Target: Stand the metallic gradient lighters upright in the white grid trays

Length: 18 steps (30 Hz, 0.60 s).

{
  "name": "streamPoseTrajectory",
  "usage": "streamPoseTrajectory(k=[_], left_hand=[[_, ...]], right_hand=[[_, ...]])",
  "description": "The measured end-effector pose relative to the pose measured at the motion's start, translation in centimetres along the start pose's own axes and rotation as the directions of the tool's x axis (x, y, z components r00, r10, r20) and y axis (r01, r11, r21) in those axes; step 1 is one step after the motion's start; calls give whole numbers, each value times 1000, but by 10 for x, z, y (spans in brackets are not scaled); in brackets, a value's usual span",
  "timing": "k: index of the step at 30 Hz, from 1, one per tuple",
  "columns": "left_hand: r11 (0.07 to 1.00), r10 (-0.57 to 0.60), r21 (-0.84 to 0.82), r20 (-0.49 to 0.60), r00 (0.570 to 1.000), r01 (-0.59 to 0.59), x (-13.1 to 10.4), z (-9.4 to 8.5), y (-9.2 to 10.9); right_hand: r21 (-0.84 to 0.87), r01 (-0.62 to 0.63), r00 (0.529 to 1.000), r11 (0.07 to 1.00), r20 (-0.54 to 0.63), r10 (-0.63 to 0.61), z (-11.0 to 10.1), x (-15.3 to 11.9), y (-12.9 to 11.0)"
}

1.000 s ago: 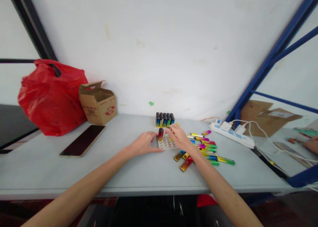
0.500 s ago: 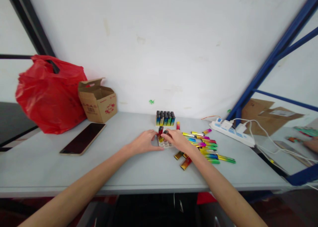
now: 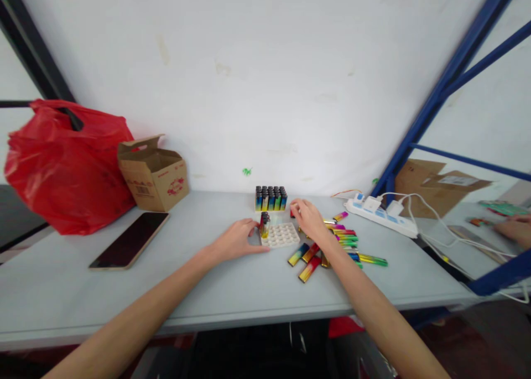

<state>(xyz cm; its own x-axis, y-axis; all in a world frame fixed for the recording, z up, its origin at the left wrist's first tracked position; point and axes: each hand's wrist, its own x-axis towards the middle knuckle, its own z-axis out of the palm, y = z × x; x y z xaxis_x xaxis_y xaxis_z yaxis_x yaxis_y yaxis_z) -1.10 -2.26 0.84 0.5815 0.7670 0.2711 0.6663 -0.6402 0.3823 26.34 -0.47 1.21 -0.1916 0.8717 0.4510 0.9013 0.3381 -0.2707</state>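
Observation:
A white tray [image 3: 284,235] with rows of round holes lies on the table, with a few black-topped lighters [image 3: 264,227] upright at its left end. My left hand [image 3: 236,240] curves around that end, thumb against the near corner and fingers beside the lighters. To the tray's far right, my right hand [image 3: 307,218] has its fingertips closed on a red lighter [image 3: 292,213], mostly hidden by them. Behind the tray stands a full block of black-topped lighters [image 3: 271,200]. Loose shiny coloured lighters [image 3: 309,269] lie in a pile under and beside my right forearm.
A phone [image 3: 129,240], an open cardboard box [image 3: 160,182] and a red plastic bag [image 3: 70,169] are on the left. A white power strip [image 3: 381,218] with plugs and cables lies at the right, near a blue metal frame [image 3: 431,113]. Another person's hand [image 3: 516,229] shows beyond it.
My right hand has moved from the tray's holes to the far right, onto the red lighter, uncovering the holes. My left hand has stayed at the tray's left end. The view has shifted slightly.

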Motion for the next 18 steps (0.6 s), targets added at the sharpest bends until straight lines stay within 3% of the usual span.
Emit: streamPoseTrajectory(k=[4, 9, 14, 18], left_hand=[[1000, -4, 3, 15, 1000, 4, 0, -2, 2], [1000, -12, 23, 25, 1000, 11, 1, -2, 3], [1000, 3, 18, 27, 1000, -4, 1, 1, -2], [1000, 13, 21, 24, 1000, -14, 1, 3, -5]], right_hand=[[-73, 45, 995, 996, 95, -38, 12, 5, 30], [-83, 35, 976, 996, 219, -16, 25, 11, 33], [34, -11, 991, 999, 136, 6, 24, 15, 39], [279, -28, 1000, 960, 1, 28, 24, 15, 43]])
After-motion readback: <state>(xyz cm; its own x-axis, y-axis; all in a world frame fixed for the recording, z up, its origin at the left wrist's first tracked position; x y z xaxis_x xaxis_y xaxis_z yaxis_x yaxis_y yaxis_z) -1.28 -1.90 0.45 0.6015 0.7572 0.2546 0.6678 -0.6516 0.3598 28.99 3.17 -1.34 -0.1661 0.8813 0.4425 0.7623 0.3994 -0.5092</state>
